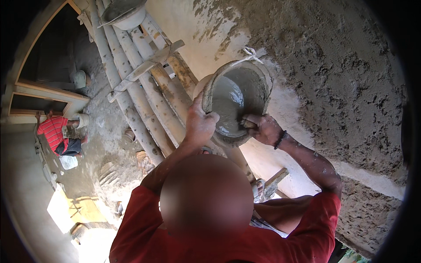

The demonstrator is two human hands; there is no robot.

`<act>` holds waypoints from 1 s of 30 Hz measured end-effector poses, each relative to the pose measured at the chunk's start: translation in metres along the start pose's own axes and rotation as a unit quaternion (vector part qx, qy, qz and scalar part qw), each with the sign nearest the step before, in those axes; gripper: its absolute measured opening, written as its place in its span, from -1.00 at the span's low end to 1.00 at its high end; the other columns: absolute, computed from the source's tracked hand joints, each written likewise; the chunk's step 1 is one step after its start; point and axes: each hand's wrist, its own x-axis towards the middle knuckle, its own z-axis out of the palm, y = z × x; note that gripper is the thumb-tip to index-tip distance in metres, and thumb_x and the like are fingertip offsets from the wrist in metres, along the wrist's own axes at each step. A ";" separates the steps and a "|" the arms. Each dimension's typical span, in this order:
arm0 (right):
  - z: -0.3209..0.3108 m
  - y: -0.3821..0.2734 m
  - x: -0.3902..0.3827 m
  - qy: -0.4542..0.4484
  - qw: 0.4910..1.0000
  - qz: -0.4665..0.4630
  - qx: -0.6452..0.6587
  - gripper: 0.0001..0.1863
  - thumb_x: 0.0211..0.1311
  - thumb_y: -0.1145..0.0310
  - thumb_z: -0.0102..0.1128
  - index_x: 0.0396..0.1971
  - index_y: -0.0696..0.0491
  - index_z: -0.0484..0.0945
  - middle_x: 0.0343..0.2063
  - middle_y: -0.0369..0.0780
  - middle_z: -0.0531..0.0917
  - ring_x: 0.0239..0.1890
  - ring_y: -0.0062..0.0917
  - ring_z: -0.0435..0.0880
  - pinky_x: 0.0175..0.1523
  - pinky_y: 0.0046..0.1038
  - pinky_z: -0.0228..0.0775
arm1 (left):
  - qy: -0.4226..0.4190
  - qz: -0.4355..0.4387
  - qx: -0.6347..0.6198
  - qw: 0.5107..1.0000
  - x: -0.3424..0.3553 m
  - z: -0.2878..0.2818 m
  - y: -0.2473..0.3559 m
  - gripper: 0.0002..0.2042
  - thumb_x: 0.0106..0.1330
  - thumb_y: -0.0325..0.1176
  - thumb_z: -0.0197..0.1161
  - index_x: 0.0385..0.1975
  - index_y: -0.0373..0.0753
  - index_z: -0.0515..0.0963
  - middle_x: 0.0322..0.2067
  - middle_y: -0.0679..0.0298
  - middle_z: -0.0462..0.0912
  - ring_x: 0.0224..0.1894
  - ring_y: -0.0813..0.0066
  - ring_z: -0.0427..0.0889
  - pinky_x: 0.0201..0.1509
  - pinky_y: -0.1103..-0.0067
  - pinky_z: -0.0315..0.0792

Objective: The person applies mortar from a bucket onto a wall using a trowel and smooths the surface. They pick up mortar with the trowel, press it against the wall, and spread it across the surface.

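A round bucket [259,83] caked with grey mortar is tilted in front of me, with a white cord [251,53] tied at its far rim. Wet, shiny mortar [228,98] lies inside it. My left hand [201,120] is closed around the bucket's left rim, the thumb turned toward the inside. At the lower right of the opening, my right hand [265,130] is curled around a short, stubby handle [249,124]. Whatever the handle belongs to is hidden by the fingers and the bucket.
Bamboo poles [127,98] form a platform at the left, with a mortar-smeared basin [131,19] at its far end. Rough grey plaster [342,79] covers the wall at right. Far below left, a person in a striped shirt [53,131] works beside a bucket [82,119].
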 end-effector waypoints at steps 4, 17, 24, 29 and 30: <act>-0.002 0.009 -0.015 0.048 0.997 -0.011 0.063 -0.49 0.01 0.35 0.23 0.06 -0.03 0.48 -0.22 -0.04 0.66 -0.18 -0.11 0.65 0.00 -0.26 0.52 | 0.009 -0.063 -0.114 0.991 -0.006 -0.001 0.013 -0.45 -0.07 -0.72 -0.01 0.06 -0.40 0.38 -0.16 0.24 0.58 -0.14 0.52 0.56 -0.02 0.61 0.45; -0.150 -0.051 -0.058 0.033 0.980 -0.038 0.192 -0.54 -0.02 0.44 0.43 -0.07 0.14 0.50 -0.26 -0.12 0.60 -0.19 -0.42 0.56 -0.06 -0.36 0.39 | 0.101 -0.085 -0.078 0.988 -0.033 -0.047 -0.006 -0.42 -0.08 -0.71 -0.02 0.10 -0.40 0.35 -0.16 0.26 0.58 -0.16 0.52 0.56 -0.03 0.61 0.44; -0.189 0.027 -0.046 0.292 0.951 0.098 -0.005 -0.67 0.26 0.43 0.15 0.03 0.12 0.51 -0.39 -0.19 0.69 -0.51 -0.59 0.62 -0.45 -0.52 0.53 | 0.072 -0.096 -0.051 0.991 -0.033 -0.052 0.000 -0.44 -0.07 -0.65 -0.01 0.09 -0.43 0.34 -0.13 0.20 0.58 -0.11 0.49 0.56 0.05 0.59 0.41; -0.215 -0.028 -0.082 0.362 0.926 0.061 -0.087 -0.60 0.20 0.49 0.15 0.06 0.19 0.47 -0.36 -0.14 0.68 -0.39 -0.49 0.68 -0.33 -0.50 0.58 | 0.055 -0.071 -0.059 0.994 -0.034 -0.045 0.001 -0.43 -0.06 -0.68 -0.04 0.10 -0.44 0.34 -0.11 0.21 0.58 -0.08 0.49 0.56 0.07 0.59 0.40; -0.206 -0.027 -0.087 0.321 0.945 0.042 -0.040 -0.61 0.18 0.50 0.16 0.04 0.18 0.47 -0.34 -0.12 0.67 -0.37 -0.46 0.68 -0.32 -0.47 0.58 | 0.048 -0.059 -0.072 0.995 -0.032 -0.038 0.004 -0.43 -0.06 -0.69 -0.05 0.10 -0.44 0.34 -0.11 0.22 0.58 -0.07 0.49 0.55 0.07 0.59 0.40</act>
